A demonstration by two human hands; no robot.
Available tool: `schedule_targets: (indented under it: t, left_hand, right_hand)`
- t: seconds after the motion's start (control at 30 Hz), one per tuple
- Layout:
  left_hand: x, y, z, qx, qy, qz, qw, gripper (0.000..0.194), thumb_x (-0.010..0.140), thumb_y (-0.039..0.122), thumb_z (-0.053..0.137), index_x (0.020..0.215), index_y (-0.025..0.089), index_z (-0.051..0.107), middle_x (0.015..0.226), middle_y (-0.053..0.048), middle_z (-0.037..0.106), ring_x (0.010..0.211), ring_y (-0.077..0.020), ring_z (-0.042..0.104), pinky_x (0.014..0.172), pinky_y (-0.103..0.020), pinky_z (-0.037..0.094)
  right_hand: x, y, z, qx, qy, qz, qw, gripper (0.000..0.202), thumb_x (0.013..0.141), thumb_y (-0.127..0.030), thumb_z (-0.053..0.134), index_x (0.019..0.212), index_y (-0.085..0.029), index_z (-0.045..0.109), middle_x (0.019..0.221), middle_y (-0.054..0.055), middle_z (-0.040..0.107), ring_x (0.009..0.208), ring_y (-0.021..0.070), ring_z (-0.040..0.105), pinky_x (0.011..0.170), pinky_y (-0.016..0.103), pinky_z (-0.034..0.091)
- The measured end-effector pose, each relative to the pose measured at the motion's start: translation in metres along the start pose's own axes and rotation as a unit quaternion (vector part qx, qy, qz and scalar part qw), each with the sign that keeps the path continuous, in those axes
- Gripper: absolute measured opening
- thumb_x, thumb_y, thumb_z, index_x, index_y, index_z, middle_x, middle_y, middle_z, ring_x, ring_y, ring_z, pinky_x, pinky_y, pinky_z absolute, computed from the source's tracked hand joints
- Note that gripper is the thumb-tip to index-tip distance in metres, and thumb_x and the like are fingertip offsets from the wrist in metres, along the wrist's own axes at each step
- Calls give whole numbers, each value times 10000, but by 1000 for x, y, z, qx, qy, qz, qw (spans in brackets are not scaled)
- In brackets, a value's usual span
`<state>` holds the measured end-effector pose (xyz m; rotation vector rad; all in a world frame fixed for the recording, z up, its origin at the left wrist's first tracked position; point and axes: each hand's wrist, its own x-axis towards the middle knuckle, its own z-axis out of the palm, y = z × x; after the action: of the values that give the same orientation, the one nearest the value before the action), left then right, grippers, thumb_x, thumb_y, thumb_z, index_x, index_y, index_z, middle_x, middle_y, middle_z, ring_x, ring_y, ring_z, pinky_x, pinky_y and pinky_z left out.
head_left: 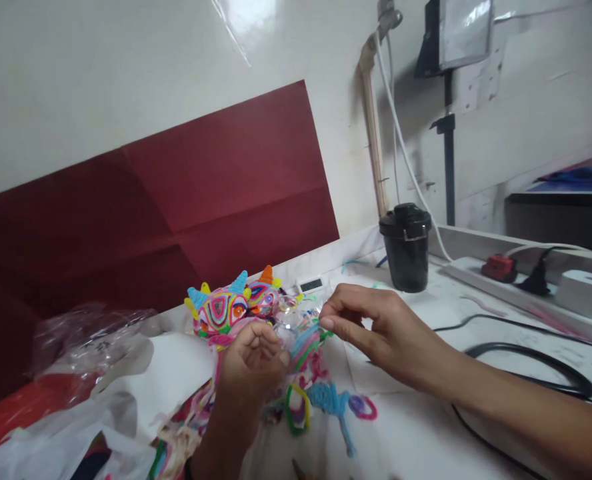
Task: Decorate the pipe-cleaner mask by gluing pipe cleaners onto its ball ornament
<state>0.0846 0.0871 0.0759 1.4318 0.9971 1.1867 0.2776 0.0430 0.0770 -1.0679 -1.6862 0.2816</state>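
My left hand [256, 357] is raised over the table with its fingers curled in. Its thumb is blurred, and whatever it may hold is hidden. To its right, my right hand [376, 327] pinches thumb and forefinger together; anything between the tips is too small to make out. Fuzzy light blue and pink strands [303, 343] show between the hands. Behind them sit two colourful horned animal heads [221, 310] covered in coiled fuzzy strands. Below lie a light blue fuzzy coil [329, 398], a green and yellow edged piece [297, 408] and a purple and pink oval [363, 407].
A black lidded cup [406, 247] stands at right, near a white power strip [481, 273] with plugs. Black cable [536, 353] loops beside my right forearm. Clear plastic wrapping [96, 340] and a white bag [76, 433] lie at left. A small digital display [311, 285] sits behind.
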Motion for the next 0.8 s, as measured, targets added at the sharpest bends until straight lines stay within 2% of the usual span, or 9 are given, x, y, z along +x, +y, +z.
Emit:
schedule_targets:
  t: [0.17,0.3,0.47,0.7,0.8]
  left_hand:
    - [3,-5,2,-26,16,-1,1000,243,490,173,707,618,188,501,501,68,497,409,-57,397,369,-154,290]
    - [4,-8,0,-39,0,-16,999,276,493,199,721,638,194,485,500,81,481,368,-36,336,344,-148,255]
    - [0,-6,1,-68,-7,-14,998,276,539,214,735,666,193,491,538,68,489,417,-48,378,390,-153,292]
    - [-1,-7,0,-94,-24,-16,995,301,559,218,764,690,189,494,541,72,495,421,-41,378,399,-144,291]
    - [1,-8,-3,-95,-41,-17,995,333,555,239,798,695,181,502,552,73,504,430,-33,378,407,-136,302]
  right_hand:
    - [2,3,4,57,-14,61,996,184,884,-278,560,739,-180,617,669,-5,610,628,135,534,557,244,380]
    - [2,11,9,115,-18,94,989,214,868,-333,579,729,-173,610,640,-18,582,587,121,490,530,239,355]
    - [3,18,16,191,-12,128,973,261,817,-396,633,711,-160,604,617,-31,535,559,105,438,512,236,319]
    - [9,12,17,259,0,201,945,406,633,-518,762,623,-156,577,482,-84,397,468,70,283,454,231,205]
    - [10,11,18,277,10,223,934,445,558,-547,788,577,-164,563,448,-88,374,454,68,273,453,241,177]
